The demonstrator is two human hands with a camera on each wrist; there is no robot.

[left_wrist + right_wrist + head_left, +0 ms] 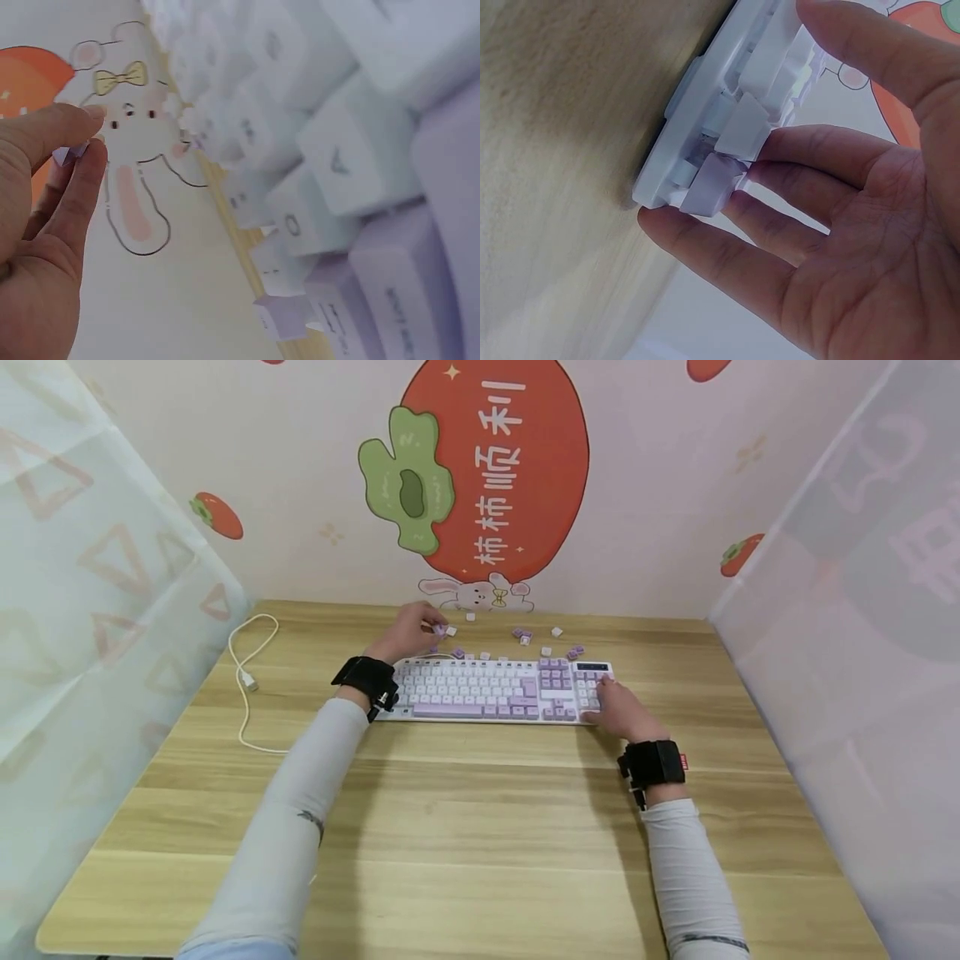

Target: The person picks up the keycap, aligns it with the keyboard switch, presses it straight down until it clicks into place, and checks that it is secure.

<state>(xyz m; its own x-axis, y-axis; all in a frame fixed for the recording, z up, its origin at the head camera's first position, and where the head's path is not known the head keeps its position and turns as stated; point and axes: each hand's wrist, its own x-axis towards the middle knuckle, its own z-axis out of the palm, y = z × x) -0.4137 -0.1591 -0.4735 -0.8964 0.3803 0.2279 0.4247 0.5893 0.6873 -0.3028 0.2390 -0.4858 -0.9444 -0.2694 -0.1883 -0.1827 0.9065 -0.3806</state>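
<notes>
Left hand (405,633): thumb and finger pinch a small purple keycap (70,153), the gap between them no wider than the cap; the hand reaches past the keyboard's left part, toward the back edge of the desk (465,827).
Keyboard (472,688) from the held cap: on the near side, toward the desk's front edge, with most of its length running off to the right; the left hand, cap in its fingertips, is the nearer to the keyboard's left half, the right hand to the number pad (585,690).
Keyboard's lie: long axis side to side, roughly parallel with the desk's back edge and closer to that edge than to the front one; the long purple space bar (448,711) faces the person, the dark strip (592,667) sits at the far right corner.
Held cap's lie: mostly covered by fingers; which way its top faces cannot be told, and no long axis stands out.
Right hand (626,710): fingers spread and fairly straight, fingertips touching the keyboard's right end; no loose cap shows in its grasp.
Loose keycaps (522,637): white and purple, scattered between the keyboard and the desk's back edge; some just beside the left fingertips, others farther right.
White cable (262,749): looped near the desk's left edge, well apart from the held cap.
</notes>
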